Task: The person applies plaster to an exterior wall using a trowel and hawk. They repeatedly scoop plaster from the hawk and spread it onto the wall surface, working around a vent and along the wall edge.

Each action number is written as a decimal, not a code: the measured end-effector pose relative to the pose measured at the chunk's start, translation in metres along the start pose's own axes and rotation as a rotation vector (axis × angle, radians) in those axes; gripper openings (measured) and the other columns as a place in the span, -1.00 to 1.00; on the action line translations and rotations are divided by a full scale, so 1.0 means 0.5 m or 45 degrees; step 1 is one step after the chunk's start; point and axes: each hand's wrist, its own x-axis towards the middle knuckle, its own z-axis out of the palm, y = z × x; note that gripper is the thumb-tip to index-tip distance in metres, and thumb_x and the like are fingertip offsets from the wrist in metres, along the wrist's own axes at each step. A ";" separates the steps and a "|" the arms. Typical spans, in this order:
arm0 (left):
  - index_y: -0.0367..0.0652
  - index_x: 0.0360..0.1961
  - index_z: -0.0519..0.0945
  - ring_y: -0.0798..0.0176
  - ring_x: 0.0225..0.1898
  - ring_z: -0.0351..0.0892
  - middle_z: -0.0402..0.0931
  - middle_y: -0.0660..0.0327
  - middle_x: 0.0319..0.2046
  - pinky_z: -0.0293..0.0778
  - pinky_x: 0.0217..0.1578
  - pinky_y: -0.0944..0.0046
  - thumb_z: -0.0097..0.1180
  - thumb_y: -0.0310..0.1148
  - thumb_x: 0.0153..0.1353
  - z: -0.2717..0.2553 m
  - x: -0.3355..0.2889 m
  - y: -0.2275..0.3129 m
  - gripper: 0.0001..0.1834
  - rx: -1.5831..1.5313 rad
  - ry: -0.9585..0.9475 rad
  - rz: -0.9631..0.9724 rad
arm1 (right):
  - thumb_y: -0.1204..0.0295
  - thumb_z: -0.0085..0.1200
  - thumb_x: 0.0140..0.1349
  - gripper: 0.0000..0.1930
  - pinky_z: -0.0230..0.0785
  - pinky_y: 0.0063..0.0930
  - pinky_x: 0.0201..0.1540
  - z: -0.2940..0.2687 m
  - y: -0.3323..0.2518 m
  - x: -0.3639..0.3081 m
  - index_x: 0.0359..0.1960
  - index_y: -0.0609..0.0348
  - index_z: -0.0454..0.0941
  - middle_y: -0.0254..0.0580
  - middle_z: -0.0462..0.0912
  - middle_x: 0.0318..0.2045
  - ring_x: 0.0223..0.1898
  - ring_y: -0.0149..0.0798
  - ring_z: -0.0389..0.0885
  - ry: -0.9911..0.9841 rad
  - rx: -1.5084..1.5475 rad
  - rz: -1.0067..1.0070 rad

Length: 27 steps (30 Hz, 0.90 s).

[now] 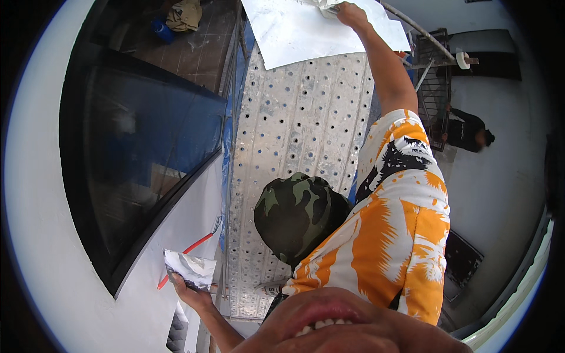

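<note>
My right hand (352, 15) reaches far out over a large white sheet (306, 38). Its fingers close round a tool that looks like a putty knife (332, 10), its end among whitish paste. Low on the left, my left hand (189, 294) grips a flat, wide metal blade (197, 269) smeared with white and grey paste, held beside the white wall. Part of this blade's handle is hard to make out. A red stick with a wire loop end (199, 243) shows just behind the blade.
Beneath me runs a perforated metal scaffold plank (306, 106), with my camouflage-clad knee (300, 215) over it. A dark-framed window (141, 147) lies left. Scaffold tubes (421, 29) stand at the upper right. A person in dark clothes (465, 130) is by a metal grille (438, 76) below.
</note>
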 end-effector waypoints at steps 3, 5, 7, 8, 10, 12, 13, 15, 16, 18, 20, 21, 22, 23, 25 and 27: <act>-0.28 0.36 0.34 0.07 0.23 0.47 0.43 0.11 0.25 0.37 0.26 0.04 0.06 -0.16 0.44 0.059 0.045 -0.025 -0.41 -0.037 -0.053 0.039 | 0.34 -0.04 0.25 -0.60 0.52 -0.06 0.08 0.003 -0.015 -0.063 0.09 -0.17 0.68 0.00 0.74 -0.06 -0.01 0.01 0.72 0.016 -0.061 -0.139; -0.26 0.33 0.38 0.08 0.22 0.48 0.46 0.15 0.23 0.39 0.24 0.03 0.07 -0.19 0.44 0.109 0.072 -0.042 -0.46 -0.115 -0.022 0.032 | 0.32 0.01 0.25 -0.62 0.52 -0.09 0.07 0.010 -0.025 -0.113 0.08 -0.18 0.69 -0.01 0.75 -0.08 -0.03 0.01 0.72 0.086 0.126 -0.123; -0.25 0.31 0.40 0.07 0.23 0.48 0.48 0.15 0.22 0.39 0.25 0.01 0.03 -0.20 0.45 0.168 0.094 -0.053 -0.49 -0.195 -0.039 0.032 | 0.24 0.15 0.25 -0.65 0.52 -0.16 0.02 -0.001 -0.028 -0.159 0.08 -0.13 0.69 0.02 0.75 -0.12 -0.06 0.00 0.73 0.240 0.547 0.027; -0.25 0.32 0.39 0.06 0.25 0.47 0.47 0.13 0.23 0.38 0.27 -0.01 -0.01 -0.21 0.47 0.202 0.100 -0.058 -0.50 -0.231 -0.064 0.052 | 0.32 0.23 0.25 -0.66 0.52 -0.27 -0.05 -0.011 -0.030 -0.187 0.06 0.07 0.69 -0.07 0.78 -0.17 -0.16 -0.16 0.74 0.262 0.854 0.027; -0.24 0.35 0.36 0.03 0.29 0.44 0.43 0.10 0.28 0.35 0.31 -0.04 -0.12 -0.25 0.50 0.279 0.111 -0.072 -0.52 -0.337 -0.136 0.008 | 0.47 0.22 0.27 -0.73 0.49 -0.41 -0.09 -0.035 -0.048 -0.258 -0.01 0.25 0.69 -0.24 0.76 -0.22 -0.24 -0.36 0.67 0.155 1.645 0.156; -0.23 0.38 0.33 0.01 0.31 0.41 0.41 0.09 0.31 0.32 0.33 -0.05 -0.20 -0.27 0.53 0.364 0.119 -0.087 -0.52 -0.462 -0.281 -0.080 | 0.56 0.19 0.30 -0.80 0.45 -0.49 -0.07 -0.074 -0.095 -0.346 -0.05 0.27 0.68 -0.34 0.71 -0.23 -0.24 -0.46 0.58 0.142 2.028 0.061; -0.23 0.37 0.34 0.01 0.31 0.42 0.41 0.09 0.31 0.32 0.33 -0.06 -0.20 -0.27 0.53 0.406 0.120 -0.096 -0.52 -0.551 -0.378 -0.120 | 0.55 0.17 0.33 -0.80 0.44 -0.48 -0.02 -0.095 -0.132 -0.399 -0.04 0.25 0.67 -0.32 0.73 -0.21 -0.22 -0.44 0.61 0.149 2.071 -0.052; -0.23 0.35 0.36 0.00 0.29 0.43 0.42 0.10 0.30 0.32 0.33 -0.06 -0.18 -0.27 0.52 0.483 0.120 -0.111 -0.54 -0.616 -0.431 -0.177 | 0.60 0.17 0.32 -0.77 0.45 -0.45 0.02 -0.136 -0.225 -0.504 0.00 0.30 0.64 -0.27 0.73 -0.12 -0.14 -0.41 0.62 0.037 2.302 -0.218; -0.25 0.30 0.40 0.01 0.24 0.49 0.46 0.08 0.25 0.39 0.27 -0.07 -0.10 -0.29 0.49 0.514 0.119 -0.115 -0.56 -0.608 -0.400 -0.208 | 0.66 0.17 0.30 -0.69 0.46 -0.45 0.06 -0.151 -0.277 -0.561 0.09 0.34 0.61 -0.22 0.71 -0.05 -0.08 -0.39 0.62 0.005 2.466 -0.367; -0.27 0.26 0.42 0.00 0.18 0.54 0.51 0.05 0.20 0.44 0.23 -0.07 -0.06 -0.30 0.47 0.560 0.115 -0.115 -0.58 -0.630 -0.440 -0.209 | 0.71 0.11 0.32 -0.59 0.45 -0.48 0.13 -0.183 -0.361 -0.655 0.20 0.28 0.56 -0.19 0.69 0.02 0.04 -0.36 0.60 -0.181 2.396 -0.496; -0.27 0.25 0.43 -0.02 0.15 0.56 0.53 0.02 0.16 0.45 0.21 -0.06 -0.10 -0.29 0.47 0.579 0.110 -0.104 -0.58 -0.614 -0.446 -0.176 | 0.77 0.07 0.25 -0.53 0.38 -0.28 0.24 -0.207 -0.437 -0.700 0.17 0.11 0.61 -0.13 0.69 0.07 0.08 -0.17 0.63 -0.033 2.122 -1.164; -0.29 0.23 0.44 -0.02 0.12 0.58 0.55 0.00 0.13 0.48 0.18 -0.05 -0.10 -0.30 0.47 0.577 0.105 -0.097 -0.59 -0.583 -0.429 -0.173 | 0.77 0.10 0.17 -0.49 0.33 -0.21 0.28 -0.213 -0.470 -0.712 0.15 0.06 0.63 -0.09 0.69 0.08 0.10 -0.03 0.62 -0.001 1.983 -1.393; -0.30 0.20 0.45 -0.02 0.09 0.60 0.56 -0.02 0.09 0.50 0.15 -0.04 -0.11 -0.30 0.47 0.567 0.101 -0.087 -0.61 -0.627 -0.430 -0.158 | 0.75 0.12 0.15 -0.50 0.32 -0.19 0.28 -0.217 -0.496 -0.725 0.13 0.04 0.65 -0.12 0.69 0.09 0.11 -0.01 0.60 0.022 1.789 -1.519; -0.30 0.20 0.45 -0.02 0.09 0.60 0.56 -0.02 0.09 0.51 0.15 -0.04 -0.12 -0.30 0.47 0.549 0.096 -0.078 -0.61 -0.708 -0.455 -0.161 | 0.73 0.14 0.13 -0.50 0.31 -0.17 0.29 -0.219 -0.515 -0.736 0.11 0.01 0.67 -0.15 0.69 0.09 0.13 0.02 0.58 0.016 1.535 -1.631; -0.29 0.19 0.45 -0.03 0.09 0.60 0.56 -0.01 0.10 0.51 0.14 -0.04 -0.13 -0.31 0.47 0.510 0.092 -0.061 -0.62 -0.872 -0.541 -0.156 | 0.69 0.16 0.12 -0.51 0.31 -0.13 0.29 -0.223 -0.540 -0.745 0.09 -0.04 0.69 -0.21 0.68 0.10 0.14 0.00 0.56 0.055 1.377 -1.669; -0.29 0.23 0.44 -0.04 0.10 0.59 0.55 -0.02 0.11 0.50 0.15 -0.05 -0.13 -0.32 0.47 0.470 0.082 -0.059 -0.60 -0.853 -0.463 -0.115 | 0.66 0.18 0.11 -0.53 0.31 -0.09 0.30 -0.226 -0.550 -0.753 0.06 -0.09 0.71 -0.28 0.68 0.10 0.15 -0.02 0.55 0.063 1.266 -1.682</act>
